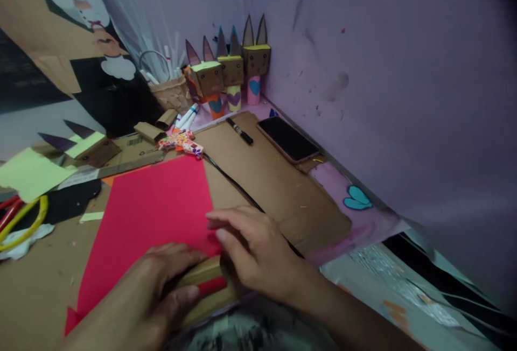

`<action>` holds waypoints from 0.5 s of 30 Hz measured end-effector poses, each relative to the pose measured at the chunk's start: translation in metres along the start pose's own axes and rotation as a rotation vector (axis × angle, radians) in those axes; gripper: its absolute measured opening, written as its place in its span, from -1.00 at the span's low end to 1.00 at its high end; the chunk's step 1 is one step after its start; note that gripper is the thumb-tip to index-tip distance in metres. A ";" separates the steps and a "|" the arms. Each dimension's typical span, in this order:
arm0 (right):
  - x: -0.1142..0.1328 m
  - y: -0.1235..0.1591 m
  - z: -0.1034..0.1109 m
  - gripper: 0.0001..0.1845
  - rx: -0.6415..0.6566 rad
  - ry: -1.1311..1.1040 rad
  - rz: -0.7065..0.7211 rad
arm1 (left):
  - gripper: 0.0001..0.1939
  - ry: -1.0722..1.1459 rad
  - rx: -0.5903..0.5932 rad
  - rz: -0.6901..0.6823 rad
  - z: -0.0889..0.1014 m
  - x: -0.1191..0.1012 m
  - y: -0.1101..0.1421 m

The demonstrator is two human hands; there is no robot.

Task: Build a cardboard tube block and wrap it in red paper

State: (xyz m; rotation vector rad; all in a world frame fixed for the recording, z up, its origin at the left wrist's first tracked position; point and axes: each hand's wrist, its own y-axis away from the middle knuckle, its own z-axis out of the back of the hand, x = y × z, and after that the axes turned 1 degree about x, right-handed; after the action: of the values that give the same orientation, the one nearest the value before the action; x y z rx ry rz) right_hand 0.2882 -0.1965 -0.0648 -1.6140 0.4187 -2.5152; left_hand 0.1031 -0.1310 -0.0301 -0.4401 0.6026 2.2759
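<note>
Grips small brown cardboard piece with red band (204,270) in left hand (155,281), fingers curled over top, thumb on front; sits by near right part of flat bright-red paper sheet (149,205). Holds right hand (256,246) at sheet's right edge, fingers bent, thumb and index tips near each other; can't tell if pinching anything or touching cardboard. Hidden: much of cardboard piece's left end behind left hand, sheet's near edge behind left arm. Can't make out if red band is stuck on or lies between layers. Loses part of black cord (238,187) behind right hand; runs from flower-patterned pistol-shaped tool (181,142) at sheet's far edge. Cut off by frame, left of sheet: yellow looped handle (40,216), red handle (10,216).

Container, well beyond sheet: crumpled brown-paper pot (172,94), full of pale sticks (173,60), upper ends blurred, plus thin dark hoop (151,52).
</note>
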 end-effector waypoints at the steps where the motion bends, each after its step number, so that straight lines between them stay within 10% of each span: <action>1: 0.005 0.003 0.000 -0.73 -0.008 -0.054 0.002 | -0.73 0.012 0.007 -0.005 0.002 -0.003 -0.001; 10: 0.006 0.019 -0.015 -0.74 0.150 -0.109 -0.073 | -0.83 -0.100 -0.003 -0.005 0.007 -0.019 -0.007; 15: 0.002 0.018 -0.019 -0.79 0.131 -0.060 -0.086 | -0.69 -0.123 -0.587 0.112 0.036 0.000 0.029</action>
State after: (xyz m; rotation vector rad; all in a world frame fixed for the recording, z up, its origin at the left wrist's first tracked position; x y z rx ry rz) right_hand 0.2690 -0.2114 -0.0756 -1.6860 0.1779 -2.4886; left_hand 0.0774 -0.1297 0.0088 -0.5459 -0.1214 2.5467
